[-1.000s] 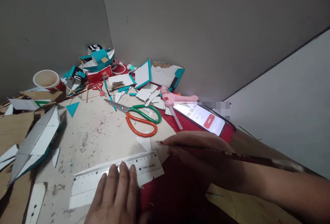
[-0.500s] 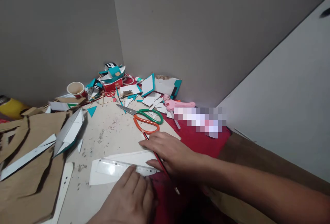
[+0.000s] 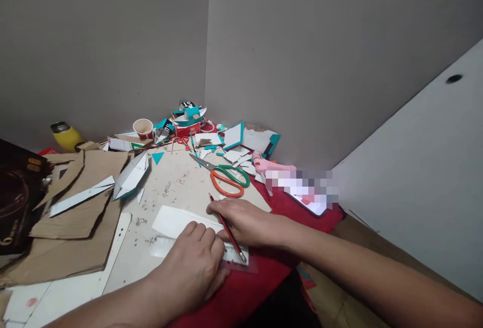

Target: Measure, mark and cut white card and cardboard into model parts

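At your far left there is a dark box (image 3: 18,192), and a yellow bottle (image 3: 67,137) leans back near the wall. Next come big brown cardboard sheets (image 3: 64,260) with a thin white strip (image 3: 81,198) lying on top. By their right edge sits a paper boat (image 3: 132,177), white and gray with some blue-green low on its side. Behind it stands a paper cup (image 3: 143,128), and just right of the boat is a little blue-green triangle (image 3: 157,158). Near you, in the middle of the table, are the white card (image 3: 168,220) and the clear ruler (image 3: 156,247). The ruler lies along the near side of the card, partly under your left hand (image 3: 198,257). The fingers of that hand are bent over, but I cannot tell if they pinch the ruler or only press on it. Farther back, the scissors (image 3: 216,168) lie with their blades spread a bit, one handle green and one orange. The red pencil (image 3: 228,225) slants across your right hand (image 3: 245,222), its tip pointing away from you. Your right fingers are bent and grasp the pencil, above the card's right end. Past that hand are a pink glue gun (image 3: 275,166) and a phone (image 3: 307,201), partly blurred, on red cloth (image 3: 320,225).
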Demonstrator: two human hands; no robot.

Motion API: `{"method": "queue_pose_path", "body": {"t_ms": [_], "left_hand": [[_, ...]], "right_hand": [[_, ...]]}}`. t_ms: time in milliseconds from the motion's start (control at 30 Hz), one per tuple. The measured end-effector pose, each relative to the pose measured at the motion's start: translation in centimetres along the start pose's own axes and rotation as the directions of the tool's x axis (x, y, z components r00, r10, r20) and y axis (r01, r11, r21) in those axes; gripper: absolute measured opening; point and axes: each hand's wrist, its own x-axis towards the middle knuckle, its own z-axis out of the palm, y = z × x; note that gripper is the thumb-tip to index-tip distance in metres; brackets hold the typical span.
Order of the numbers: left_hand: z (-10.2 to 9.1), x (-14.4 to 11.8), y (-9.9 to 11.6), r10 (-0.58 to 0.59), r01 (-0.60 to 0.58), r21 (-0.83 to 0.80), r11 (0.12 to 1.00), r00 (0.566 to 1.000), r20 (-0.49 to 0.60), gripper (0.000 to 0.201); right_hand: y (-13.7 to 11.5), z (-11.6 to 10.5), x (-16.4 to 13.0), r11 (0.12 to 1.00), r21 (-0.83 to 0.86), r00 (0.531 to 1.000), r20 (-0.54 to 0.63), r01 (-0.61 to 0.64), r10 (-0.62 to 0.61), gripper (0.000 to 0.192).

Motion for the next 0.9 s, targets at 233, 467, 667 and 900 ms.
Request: {"method": "queue_pose_path", "body": {"t_ms": [233, 467, 667, 900], "left_hand": [[-0.5, -0.7, 0.8, -0.033, 0.035, -0.05, 0.998, 0.999, 0.036, 0.027], [-0.4, -0.5, 1.4, -0.063, 0.077, -0.126, 0.989, 0.992, 0.111, 0.017], [-1.3, 0.0, -1.2, -0.21, 0.241, -0.337, 0.91, 0.969, 0.127, 0.013], [-3.0, 1.6, -5.0, -0.528, 0.159, -0.979, 0.128, 0.846, 0.068, 0.029]], "right_hand": [[-0.6, 0.0, -0.1, 0.969, 0.244, 0.995, -0.096, 0.028, -0.005, 0.001], [0.7, -0.7, -1.2, 0.722, 0.691, 0.824, -0.415, 0.009, 0.387, 0.022], [0.1, 0.6, 0.4, 0.496, 0.863, 0.745, -0.394, 0.098, 0.538, 0.028], [-1.3, 0.6, 3.5, 0.402, 0.885, 0.706, -0.44, 0.235, 0.555, 0.034]]}}
